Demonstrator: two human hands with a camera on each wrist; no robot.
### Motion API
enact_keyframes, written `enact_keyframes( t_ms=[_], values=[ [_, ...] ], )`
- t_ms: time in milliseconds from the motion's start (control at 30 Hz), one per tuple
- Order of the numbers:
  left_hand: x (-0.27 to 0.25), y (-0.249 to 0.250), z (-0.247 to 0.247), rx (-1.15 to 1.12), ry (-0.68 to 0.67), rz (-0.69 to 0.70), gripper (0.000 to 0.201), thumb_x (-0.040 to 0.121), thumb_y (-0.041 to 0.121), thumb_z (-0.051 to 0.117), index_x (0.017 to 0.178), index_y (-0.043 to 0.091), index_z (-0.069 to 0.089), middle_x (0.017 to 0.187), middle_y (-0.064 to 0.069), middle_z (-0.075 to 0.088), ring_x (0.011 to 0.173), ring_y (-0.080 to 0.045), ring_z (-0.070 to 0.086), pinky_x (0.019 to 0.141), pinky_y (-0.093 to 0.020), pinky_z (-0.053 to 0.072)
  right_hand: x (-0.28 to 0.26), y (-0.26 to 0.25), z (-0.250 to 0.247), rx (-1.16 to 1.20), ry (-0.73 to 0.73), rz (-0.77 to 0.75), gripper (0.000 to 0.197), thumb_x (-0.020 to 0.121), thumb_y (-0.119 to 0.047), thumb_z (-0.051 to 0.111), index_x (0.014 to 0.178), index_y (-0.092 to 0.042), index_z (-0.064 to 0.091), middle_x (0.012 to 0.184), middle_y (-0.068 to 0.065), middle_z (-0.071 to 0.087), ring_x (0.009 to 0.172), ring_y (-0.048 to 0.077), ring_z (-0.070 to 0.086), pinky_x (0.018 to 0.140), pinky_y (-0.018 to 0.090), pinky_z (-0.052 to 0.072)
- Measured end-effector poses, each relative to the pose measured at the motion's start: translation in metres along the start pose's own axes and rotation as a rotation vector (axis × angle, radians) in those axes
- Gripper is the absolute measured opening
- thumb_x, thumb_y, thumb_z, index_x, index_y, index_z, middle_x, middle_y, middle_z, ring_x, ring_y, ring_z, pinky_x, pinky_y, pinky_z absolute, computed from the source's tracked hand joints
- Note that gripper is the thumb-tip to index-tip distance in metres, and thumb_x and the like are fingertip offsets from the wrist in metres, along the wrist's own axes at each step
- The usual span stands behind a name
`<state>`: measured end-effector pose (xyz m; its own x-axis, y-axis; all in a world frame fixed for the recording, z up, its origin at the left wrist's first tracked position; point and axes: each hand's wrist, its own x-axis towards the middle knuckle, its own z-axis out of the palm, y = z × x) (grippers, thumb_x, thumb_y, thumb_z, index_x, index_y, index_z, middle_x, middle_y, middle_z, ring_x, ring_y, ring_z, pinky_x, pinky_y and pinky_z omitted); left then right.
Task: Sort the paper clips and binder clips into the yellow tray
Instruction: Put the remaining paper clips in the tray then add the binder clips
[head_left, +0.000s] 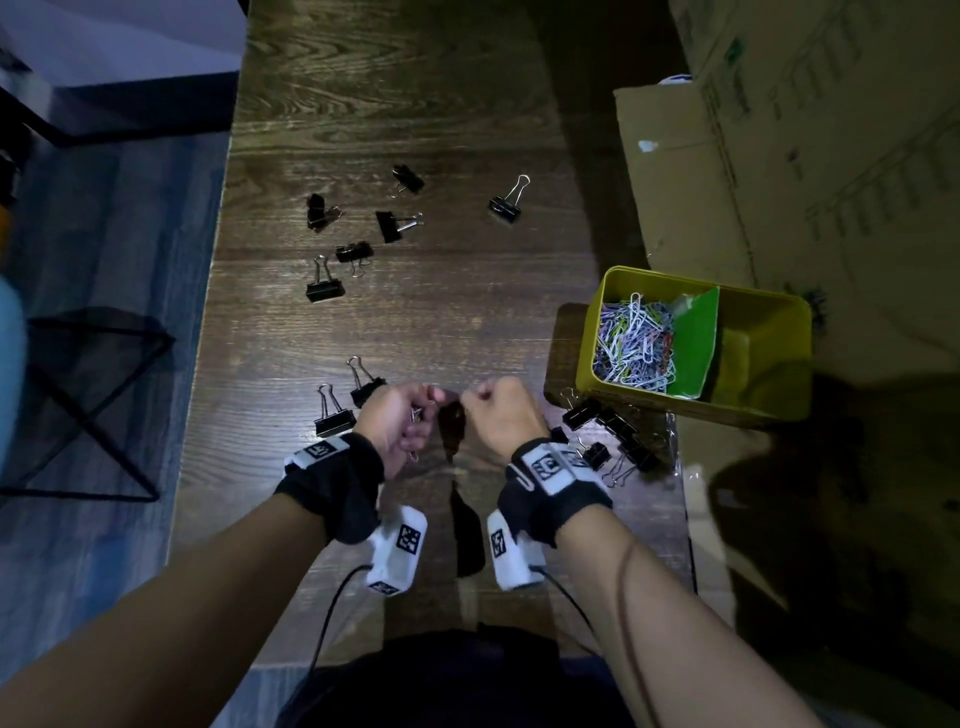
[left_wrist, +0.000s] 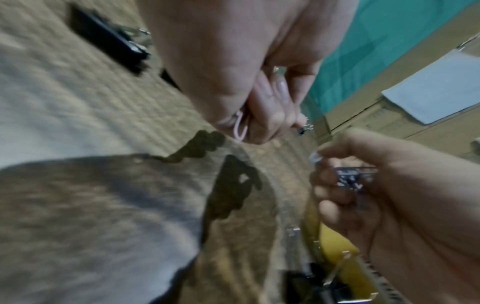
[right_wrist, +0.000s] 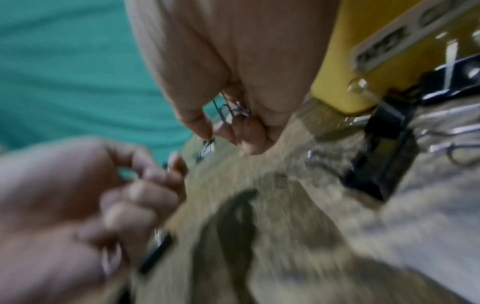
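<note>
My left hand (head_left: 408, 423) and right hand (head_left: 496, 413) are curled and meet fingertip to fingertip low over the wooden table (head_left: 415, 322). The left hand (left_wrist: 259, 107) grips a pink paper clip (left_wrist: 239, 128). In my right hand (right_wrist: 233, 123), several paper clips (right_wrist: 232, 109) are bunched against the palm. A tiny black binder clip (right_wrist: 207, 147) sits between both hands' fingertips; which hand holds it is unclear. The yellow tray (head_left: 691, 406) stands to the right with mixed paper clips (head_left: 636, 343) left of a green divider (head_left: 693, 343).
Several black binder clips (head_left: 397, 223) lie scattered farther out, two (head_left: 335, 421) beside my left hand, and a cluster (head_left: 618, 426) between my right wrist and the tray. Cardboard boxes (head_left: 779, 156) fill the right side. The table's left edge (head_left: 208, 312) drops to the floor.
</note>
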<state>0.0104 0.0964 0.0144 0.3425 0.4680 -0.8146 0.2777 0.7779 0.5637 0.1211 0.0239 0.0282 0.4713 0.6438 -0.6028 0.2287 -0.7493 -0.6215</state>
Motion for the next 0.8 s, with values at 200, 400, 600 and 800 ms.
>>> enact_keyframes(
  t_ms=[200, 400, 600, 800],
  values=[
    [-0.011, 0.050, 0.087, -0.051, -0.256, 0.076, 0.022, 0.082, 0.003, 0.029, 0.072, 0.015, 0.044, 0.053, 0.003, 0.035, 0.035, -0.005, 0.020, 0.032, -0.012, 0.009, -0.010, 0.016, -0.104, 0.470, 0.494, -0.043, 0.020, 0.074, -0.027, 0.059, 0.056, -0.018, 0.062, 0.053, -0.010, 0.054, 0.062, 0.016, 0.051, 0.071, 0.032, 0.045],
    [-0.020, 0.067, 0.206, 0.113, -0.295, 0.193, 0.016, 0.089, 0.005, 0.045, 0.078, 0.012, 0.054, 0.065, -0.005, 0.046, 0.048, -0.011, 0.044, 0.044, -0.019, 0.033, 0.009, 0.039, -0.162, 0.154, 0.508, 0.050, 0.024, 0.085, -0.025, 0.056, 0.104, -0.016, 0.067, 0.097, 0.002, 0.068, 0.099, 0.021, 0.062, 0.091, 0.029, 0.047],
    [0.004, 0.053, 0.199, 0.809, -0.211, 0.561, 0.033, 0.088, 0.027, 0.057, 0.121, 0.023, 0.060, 0.113, -0.001, 0.066, 0.101, -0.013, 0.059, 0.092, -0.025, 0.045, -0.004, 0.064, -0.164, 0.270, 0.310, -0.182, 0.047, 0.090, -0.017, 0.059, 0.135, -0.024, 0.050, 0.144, 0.002, 0.045, 0.134, 0.014, 0.039, 0.110, 0.028, 0.030],
    [-0.008, -0.004, 0.130, 1.287, -0.336, 1.361, 0.014, 0.088, 0.024, 0.055, 0.077, 0.016, 0.058, 0.081, 0.003, 0.054, 0.075, -0.012, 0.050, 0.064, -0.023, 0.043, -0.027, 0.115, -0.130, 0.543, 0.939, 0.033, 0.010, 0.090, -0.029, 0.059, 0.093, -0.025, 0.067, 0.095, 0.001, 0.069, 0.091, 0.022, 0.065, 0.087, 0.045, 0.053]
  ],
)
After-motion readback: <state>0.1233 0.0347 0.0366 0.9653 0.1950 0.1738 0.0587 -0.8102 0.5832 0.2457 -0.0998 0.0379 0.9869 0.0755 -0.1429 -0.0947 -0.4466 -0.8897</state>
